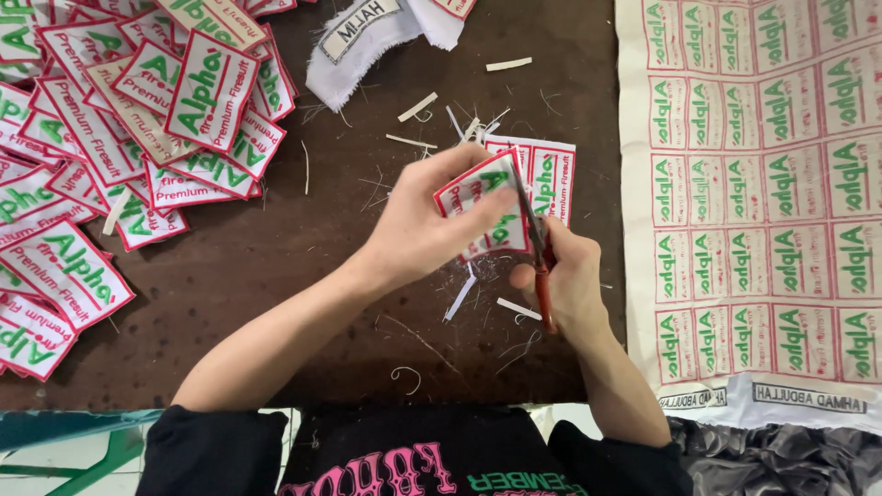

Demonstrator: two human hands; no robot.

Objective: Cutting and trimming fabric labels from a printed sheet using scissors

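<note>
My left hand [427,220] pinches a strip of embroidered patches [542,174], white with red borders and green lettering, above the middle of the dark brown table [276,266]. My right hand [570,276] grips small red-handled scissors [536,241]. Their blades point up and cross the edge of the patch strip next to my left fingers.
A heap of cut patches [119,138] covers the table's left side. An uncut fabric sheet of the same patches [763,184] lies on the right. White name labels [358,28] sit at the top, more [781,397] at the lower right. Thread and fabric scraps [459,298] litter the middle.
</note>
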